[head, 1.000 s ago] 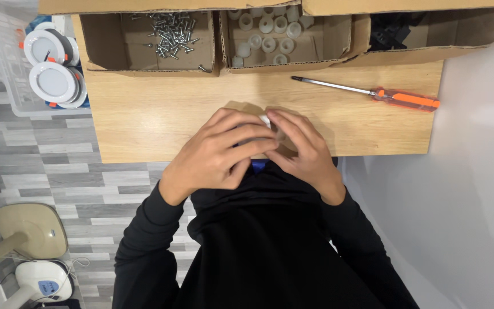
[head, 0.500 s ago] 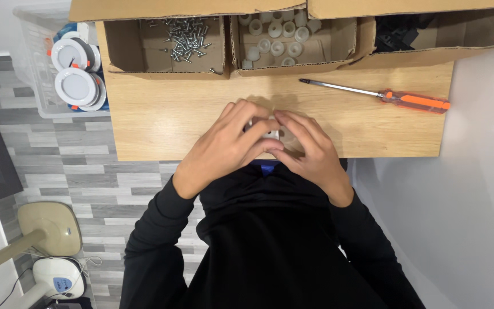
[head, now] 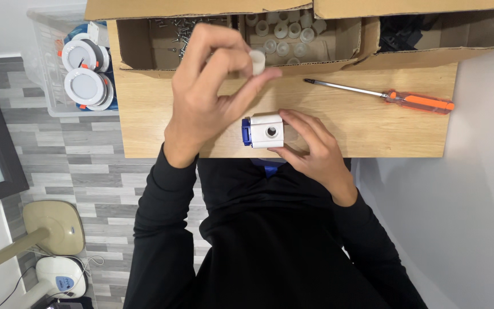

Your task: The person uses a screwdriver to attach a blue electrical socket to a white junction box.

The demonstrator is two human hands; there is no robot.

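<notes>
Left hand: left hand point(head: 210, 97) raised over the desk point(head: 144, 126), thumb and fingers pinched shut on a small white cap point(head: 257, 62).
Right hand: right hand point(head: 310, 146) at the desk's near edge, fingers curled around a white box point(head: 266, 130) with a blue end and a round hole on top.
Screwdriver: orange-handled screwdriver point(head: 384, 96) near the right edge.
Boxes: cardboard boxes point(head: 144, 48) along the far edge, holding screws point(head: 170, 31) and white caps.

Left hand point(head: 207, 91) pinching small white cap point(head: 257, 62), right hand point(head: 310, 150) holding white-and-blue block point(head: 264, 130) over wooden table point(head: 361, 120)
</notes>
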